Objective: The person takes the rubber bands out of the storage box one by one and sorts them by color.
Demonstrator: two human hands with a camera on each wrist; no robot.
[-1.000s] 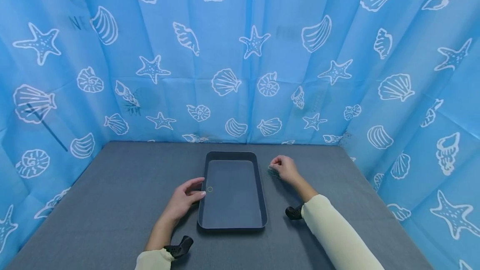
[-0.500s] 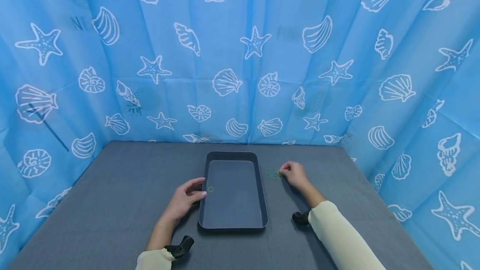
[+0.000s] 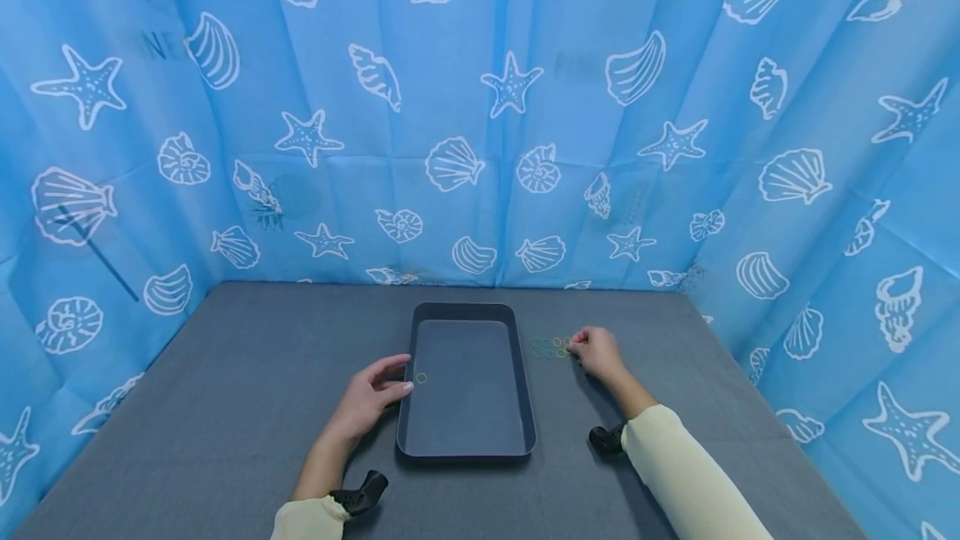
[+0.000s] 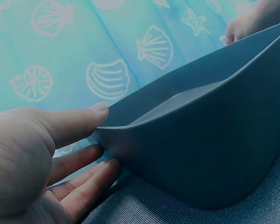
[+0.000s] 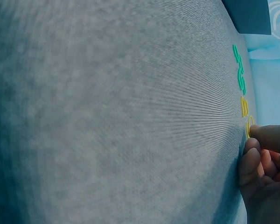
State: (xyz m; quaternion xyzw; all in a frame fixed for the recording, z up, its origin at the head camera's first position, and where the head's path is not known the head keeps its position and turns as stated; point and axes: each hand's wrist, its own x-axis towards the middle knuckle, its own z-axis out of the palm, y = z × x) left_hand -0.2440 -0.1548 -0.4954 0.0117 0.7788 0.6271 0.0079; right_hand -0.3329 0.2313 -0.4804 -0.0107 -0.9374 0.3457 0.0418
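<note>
A dark grey rectangular tray (image 3: 465, 448) lies mid-table, with one thin yellow ring (image 3: 422, 378) inside near its left wall. My left hand (image 3: 362, 400) touches the tray's left side. In the left wrist view its thumb (image 4: 79, 122) rests on the rim, and the other visible fingers lie relaxed against the outer wall. Right of the tray, thin green rings (image 3: 540, 347) and yellow rings (image 3: 558, 342) sit close together on the cloth. At their right end my right hand (image 3: 597, 352) pinches a yellow ring (image 5: 250, 122) between thumb and finger, close to the cloth.
Grey cloth (image 3: 285, 357) covers the table. A blue curtain (image 3: 480, 132) with white shell prints encloses its back and sides. Black wrist mounts (image 3: 362, 493) stick out from both sleeves, low over the table.
My right hand has moved right and slightly toward me, away from the tray, uncovering the green rings and some yellow ones. The left hand and the tray stay put.
</note>
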